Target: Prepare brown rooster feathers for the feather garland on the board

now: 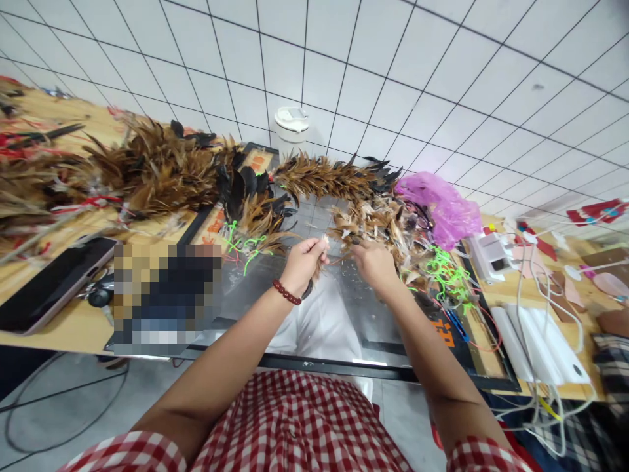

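My left hand (303, 265), with a dark red bead bracelet (286, 292) at the wrist, is closed in a pinch. A small bunch of brown feathers (318, 271) shows at its fingers. My right hand (374, 263) is closed just to the right, at the near edge of a loose pile of brown and white feathers (388, 226). A thin reddish strand runs between the hands. What the right fingers hold is too small to make out. Both hands are over a glass-topped panel (381, 321).
A long feather strip (324, 177) lies behind the hands, with a purple plastic bag (442, 206) at its right. Bright green ties (445, 272) lie at right, near white power units (538, 344) with cables. A phone (54, 282) rests at left; a white lidded cup (291, 124) stands behind.
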